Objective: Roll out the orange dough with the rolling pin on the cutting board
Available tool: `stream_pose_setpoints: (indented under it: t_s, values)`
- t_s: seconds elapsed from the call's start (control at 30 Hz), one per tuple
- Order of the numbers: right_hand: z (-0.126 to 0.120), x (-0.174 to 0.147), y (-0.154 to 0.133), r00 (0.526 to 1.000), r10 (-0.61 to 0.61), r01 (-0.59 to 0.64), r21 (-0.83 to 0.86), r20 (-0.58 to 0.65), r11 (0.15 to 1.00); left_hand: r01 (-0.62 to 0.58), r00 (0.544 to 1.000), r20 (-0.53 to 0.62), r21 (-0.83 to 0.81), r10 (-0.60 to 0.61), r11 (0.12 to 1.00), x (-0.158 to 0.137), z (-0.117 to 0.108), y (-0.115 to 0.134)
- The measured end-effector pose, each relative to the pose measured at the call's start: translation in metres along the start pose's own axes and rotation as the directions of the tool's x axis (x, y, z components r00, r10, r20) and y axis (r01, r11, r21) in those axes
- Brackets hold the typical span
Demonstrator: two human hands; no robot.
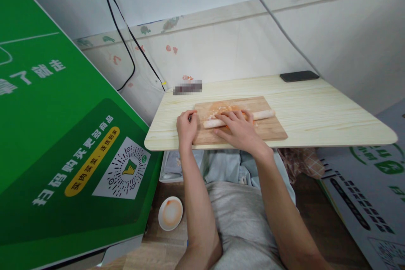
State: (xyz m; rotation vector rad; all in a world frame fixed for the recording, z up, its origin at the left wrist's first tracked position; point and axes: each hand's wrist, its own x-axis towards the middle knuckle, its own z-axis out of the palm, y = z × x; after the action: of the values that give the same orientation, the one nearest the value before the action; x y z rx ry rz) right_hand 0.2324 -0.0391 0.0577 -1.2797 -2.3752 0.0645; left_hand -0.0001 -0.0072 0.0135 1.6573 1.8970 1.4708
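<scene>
A pale rolling pin [264, 114] lies across a wooden cutting board [272, 131]. My right hand [238, 128] rests over the middle of the pin, its fingers bent across it and somewhat apart. An orange patch [228, 106] dusted with white powder shows on the board behind the pin; part of it is hidden by my right hand. At the board's left edge, my left hand [187, 129] is closed with its fingers curled together. What lies inside those fingers, if anything, cannot be made out.
The board sits on a pale wood-grain table [335, 122]. A black phone [299, 76] lies at the back right, and a blurred-out item [187, 88] at the back left. A green printed panel [47, 93] stands left. Below, a white bowl [171, 214] has orange residue.
</scene>
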Motion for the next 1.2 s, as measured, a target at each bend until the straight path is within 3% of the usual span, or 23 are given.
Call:
stream_pose_setpoints:
  t_s: [0.23, 0.47, 0.7, 1.2]
  values:
    - [0.007, 0.005, 0.000, 0.998, 0.019, -0.020, -0.018, -0.055, 1.000, 0.004, 1.000, -0.003, -0.002, -0.004, 1.000, -0.001, 0.000, 0.001]
    - [-0.002, -0.002, 0.000, 1.000, -0.021, 0.021, 0.003, 0.001, 1.000, -0.007, 1.000, -0.009, -0.003, 0.007, 1.000, -0.001, 0.000, -0.001]
    - [0.008, 0.004, 0.000, 0.998, 0.017, -0.019, -0.023, -0.057, 1.000, -0.003, 1.000, -0.003, 0.000, 0.003, 1.000, 0.000, 0.000, -0.002]
    - [0.006, 0.003, 0.000, 0.999, 0.006, -0.006, -0.015, -0.036, 1.000, -0.008, 1.000, -0.008, 0.006, 0.008, 1.000, 0.000, 0.001, -0.002]
